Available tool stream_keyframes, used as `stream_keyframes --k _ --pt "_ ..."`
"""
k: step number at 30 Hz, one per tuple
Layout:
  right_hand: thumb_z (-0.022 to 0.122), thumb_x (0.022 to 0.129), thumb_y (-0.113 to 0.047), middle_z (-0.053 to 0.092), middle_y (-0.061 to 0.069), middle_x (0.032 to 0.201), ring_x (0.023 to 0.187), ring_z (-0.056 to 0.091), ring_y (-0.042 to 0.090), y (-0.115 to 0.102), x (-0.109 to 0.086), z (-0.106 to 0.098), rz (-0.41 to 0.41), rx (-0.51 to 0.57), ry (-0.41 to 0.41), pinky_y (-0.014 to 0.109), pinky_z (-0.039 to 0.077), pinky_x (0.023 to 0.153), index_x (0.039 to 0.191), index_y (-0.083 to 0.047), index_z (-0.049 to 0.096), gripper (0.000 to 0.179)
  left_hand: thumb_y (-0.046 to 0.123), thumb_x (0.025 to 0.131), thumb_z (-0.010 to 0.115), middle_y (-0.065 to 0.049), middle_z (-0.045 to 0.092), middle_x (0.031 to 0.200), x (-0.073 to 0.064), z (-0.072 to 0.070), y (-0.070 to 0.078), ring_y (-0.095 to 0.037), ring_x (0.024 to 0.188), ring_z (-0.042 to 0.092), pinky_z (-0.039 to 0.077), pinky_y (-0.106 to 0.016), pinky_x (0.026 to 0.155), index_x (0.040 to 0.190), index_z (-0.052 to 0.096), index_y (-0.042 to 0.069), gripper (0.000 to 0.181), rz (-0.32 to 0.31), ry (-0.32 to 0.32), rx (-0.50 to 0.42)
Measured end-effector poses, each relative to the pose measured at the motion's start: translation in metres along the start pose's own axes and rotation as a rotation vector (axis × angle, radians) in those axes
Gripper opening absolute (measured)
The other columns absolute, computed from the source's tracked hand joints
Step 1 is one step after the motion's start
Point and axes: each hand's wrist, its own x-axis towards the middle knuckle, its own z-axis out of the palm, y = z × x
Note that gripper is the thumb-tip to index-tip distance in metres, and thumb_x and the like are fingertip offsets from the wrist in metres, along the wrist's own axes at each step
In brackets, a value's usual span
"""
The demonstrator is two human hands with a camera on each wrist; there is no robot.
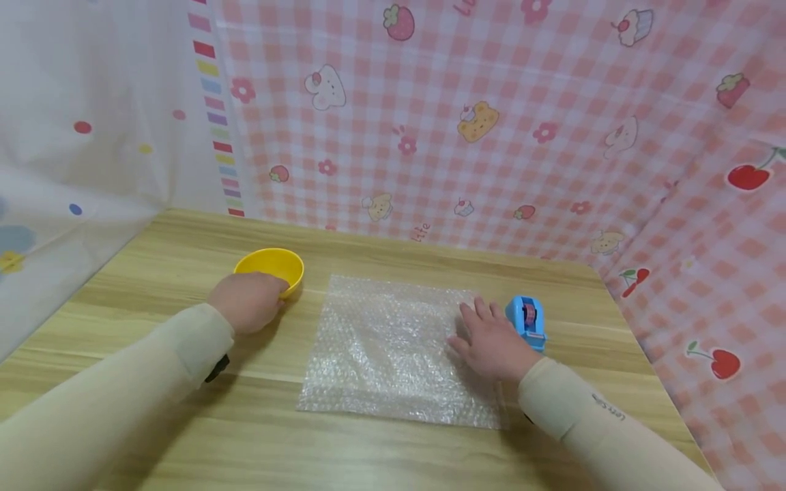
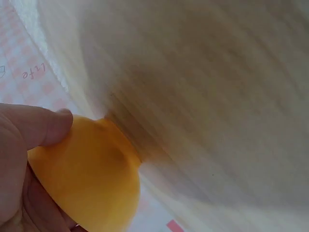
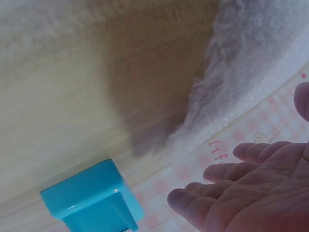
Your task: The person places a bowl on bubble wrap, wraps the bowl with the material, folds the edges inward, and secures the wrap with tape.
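Observation:
My left hand [image 1: 248,300] grips the near rim of a yellow bowl [image 1: 293,269] at the left of the table. In the left wrist view the thumb [image 2: 48,126] lies on the bowl's outer wall [image 2: 91,169], while other fingers go over the rim inside. A flat sheet of bubble wrap [image 1: 387,354] covers the table's middle. Over its right edge is my right hand [image 1: 494,341], its fingers spread and fairly straight. Just right of that hand stands a blue tape dispenser [image 1: 523,320] with a reddish roll. In the right wrist view the dispenser [image 3: 91,193] sits apart from the fingers.
The wood-grain table [image 1: 368,457] is bounded by a pink checked cloth [image 1: 417,164] at the back and right. A white cloth with coloured dots [image 1: 110,170] hangs on the left side.

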Motion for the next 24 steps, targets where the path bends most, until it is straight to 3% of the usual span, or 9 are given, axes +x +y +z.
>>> stream_keyframes --k 11,17,24 --pt "0.052 0.110 -0.041 0.015 0.033 0.171 0.156 0.012 0.060 0.002 -0.005 0.002 0.003 0.004 0.002 0.069 0.017 0.126 0.165 0.000 0.028 0.073 0.016 0.099 0.068 -0.003 0.072 0.085 0.002 0.002 0.010 -0.023 0.074 0.065 0.059 -0.054 0.082 0.096 0.073 0.014 0.006 0.010 0.051 -0.008" --pt "0.052 0.110 -0.040 0.016 0.034 0.171 0.156 0.012 0.060 0.002 -0.005 0.002 0.004 -0.005 -0.004 0.069 0.018 0.126 0.165 0.000 0.028 0.072 0.014 0.099 0.067 0.000 0.067 0.080 0.005 -0.001 0.026 -0.022 0.069 0.057 0.059 -0.047 0.080 0.094 0.072 0.015 0.007 0.056 0.066 -0.019" --pt "0.052 0.110 -0.040 0.016 0.034 0.171 0.156 0.013 0.060 0.003 -0.004 0.003 0.002 -0.012 -0.010 0.069 0.018 0.126 0.165 0.000 0.028 0.073 0.015 0.100 0.068 0.001 0.067 0.080 0.009 -0.005 0.052 -0.021 0.070 0.056 0.059 -0.044 0.081 0.094 0.071 0.015 0.007 0.120 0.080 -0.021"
